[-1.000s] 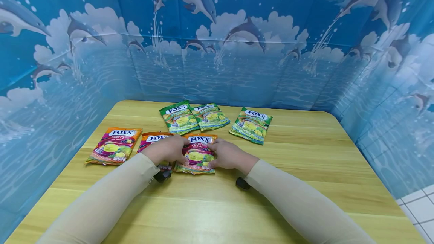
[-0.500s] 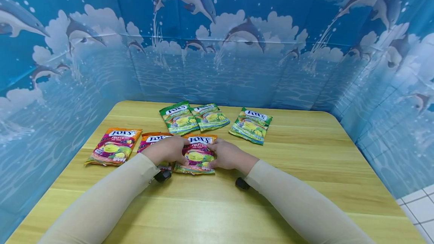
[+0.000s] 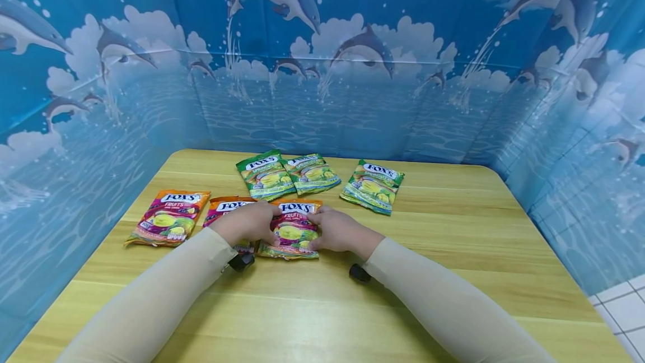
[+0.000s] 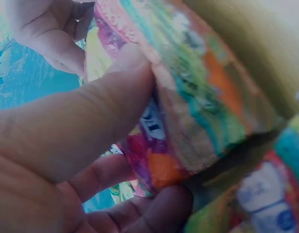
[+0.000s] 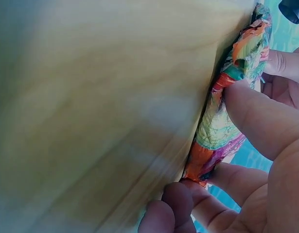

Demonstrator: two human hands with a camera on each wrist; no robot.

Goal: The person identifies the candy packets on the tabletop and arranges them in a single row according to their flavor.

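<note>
A magenta and orange bag of Fox's Fruits candy [image 3: 291, 232] lies flat near the middle of the wooden table, its label facing up. My left hand [image 3: 250, 223] grips its left edge, and my right hand [image 3: 341, 231] holds the right edge. In the left wrist view the left thumb presses on the bag [image 4: 188, 92], with fingers bent at its side. The right wrist view shows the bag [image 5: 218, 124] between the right thumb and fingers, close against the table. Under my left forearm and hand, a second Fruits bag [image 3: 219, 209] is partly hidden.
Another Fruits bag [image 3: 173, 217] lies at the left. Behind the hands are green Fox's bags: one at the back left [image 3: 265, 175], a neighbouring bag [image 3: 312, 174] touching it, and a third bag [image 3: 373, 186] farther right. A dolphin-print curtain [image 3: 332, 111] surrounds the table [image 3: 453, 251].
</note>
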